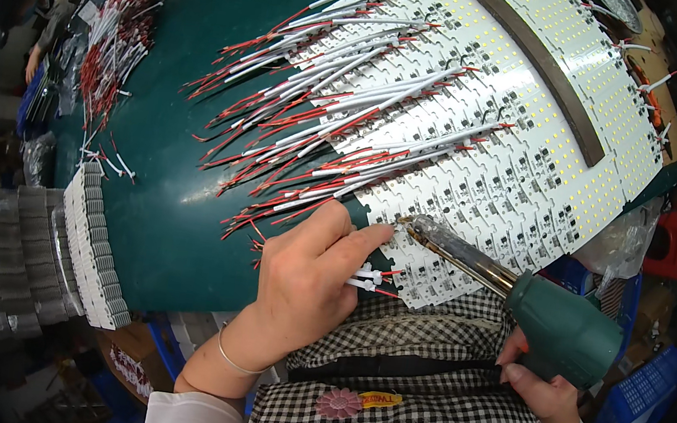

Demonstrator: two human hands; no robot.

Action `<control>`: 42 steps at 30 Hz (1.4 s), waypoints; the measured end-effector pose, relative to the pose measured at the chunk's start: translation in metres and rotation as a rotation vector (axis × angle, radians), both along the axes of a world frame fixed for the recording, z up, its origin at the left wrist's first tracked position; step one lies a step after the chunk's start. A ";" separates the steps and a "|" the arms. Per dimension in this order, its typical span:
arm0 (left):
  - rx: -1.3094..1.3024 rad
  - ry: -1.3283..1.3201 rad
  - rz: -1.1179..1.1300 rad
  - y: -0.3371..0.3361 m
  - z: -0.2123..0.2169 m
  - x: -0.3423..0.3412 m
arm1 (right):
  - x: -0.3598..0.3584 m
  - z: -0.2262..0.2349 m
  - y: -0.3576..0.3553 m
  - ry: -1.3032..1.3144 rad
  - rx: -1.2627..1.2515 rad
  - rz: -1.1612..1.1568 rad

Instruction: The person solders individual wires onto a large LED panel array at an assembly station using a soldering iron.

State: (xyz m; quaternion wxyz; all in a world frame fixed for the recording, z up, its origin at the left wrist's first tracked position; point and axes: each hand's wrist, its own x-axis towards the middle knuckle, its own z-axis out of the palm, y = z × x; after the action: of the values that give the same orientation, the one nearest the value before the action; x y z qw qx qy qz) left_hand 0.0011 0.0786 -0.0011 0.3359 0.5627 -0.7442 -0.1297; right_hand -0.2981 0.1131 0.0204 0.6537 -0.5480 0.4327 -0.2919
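My left hand [311, 263] is closed around a small bunch of short white cables [367, 279] with red wire ends, which stick out on both sides of it. Its thumb and forefinger meet at the near edge of the white LED boards [475, 199]; whatever lies between the fingertips is too small to make out. In my right hand [544, 393] is a green soldering gun [565, 328], gripped by its handle. The gun's long metal barrel points left, and its tip meets the boards just beside my left fingertips.
Rows of white cables with red ends [347, 141] lie across the boards and the green tabletop [171, 263]. A dark curved bar [542, 67] rests on the boards. More loose wires [117, 49] lie at far left, above stacked boards [93, 245]. Blue crates [641, 401] stand at right.
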 end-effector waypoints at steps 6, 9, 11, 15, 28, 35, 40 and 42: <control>0.015 -0.031 0.000 0.000 0.002 0.001 | -0.003 -0.003 0.002 0.181 -0.210 0.122; 0.007 -0.035 0.000 0.001 0.003 0.000 | -0.009 -0.001 0.005 0.404 -0.266 0.117; 0.006 -0.030 -0.004 -0.001 0.004 -0.001 | -0.012 0.001 0.005 0.278 -0.129 0.096; 0.009 -0.057 0.000 0.000 0.006 -0.001 | 0.014 0.018 0.006 0.014 0.119 -0.385; -0.011 -0.067 0.009 0.001 0.004 -0.001 | -0.002 -0.005 0.007 -0.028 0.032 -0.043; -0.008 -0.073 0.012 0.001 0.004 -0.001 | -0.004 -0.005 0.015 0.353 -0.262 0.157; 0.012 -0.092 0.019 0.002 0.006 -0.001 | -0.001 0.005 0.007 0.482 -0.419 0.189; 0.004 -0.082 0.017 0.002 0.006 -0.002 | -0.007 0.003 0.014 0.154 -0.066 0.032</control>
State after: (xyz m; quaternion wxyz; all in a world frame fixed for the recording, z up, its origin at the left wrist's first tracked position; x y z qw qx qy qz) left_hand -0.0013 0.0804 0.0049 0.3049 0.5745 -0.7523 -0.1053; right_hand -0.3048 0.1272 0.0230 0.6047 -0.5968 0.4630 -0.2526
